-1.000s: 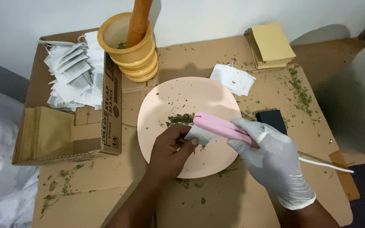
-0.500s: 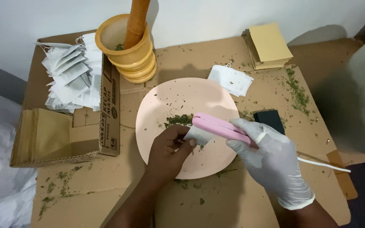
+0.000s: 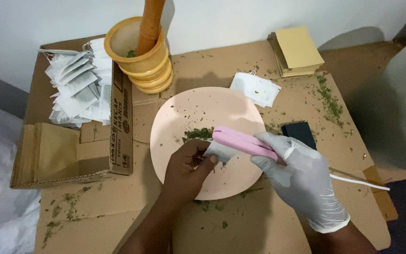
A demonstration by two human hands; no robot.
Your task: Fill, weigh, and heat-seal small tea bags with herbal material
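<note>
Two hands meet over a pink plate [image 3: 184, 113] that lies on a table covered in flattened cardboard [image 3: 259, 221]. The bare left hand [image 3: 186, 169] pinches a small white sachet [image 3: 219, 151] between thumb and fingertips, fingers curled in close, just above the plate's lower middle. The gloved right hand [image 3: 301, 176] is wrapped around the handle of a pink sealer [image 3: 243, 141], whose front end sits on the top edge of the sachet; a white cord [image 3: 358, 180] runs off from it to the right. A small heap of green dried herbs [image 3: 198, 134] lies on the plate just beyond the sachet, with crumbs of it scattered over the cardboard. Behind the plate stands a yellow wooden mortar [image 3: 142, 59] with a pestle [image 3: 150, 23] upright in it. To the left, an open cardboard box [image 3: 118, 122] holds a pile of white sachets. Another white sachet [image 3: 255, 88] lies flat beyond the plate, a stack of brown envelopes [image 3: 299, 49] sits further back, and a dark phone [image 3: 299, 132] rests just beside the right hand.
</note>
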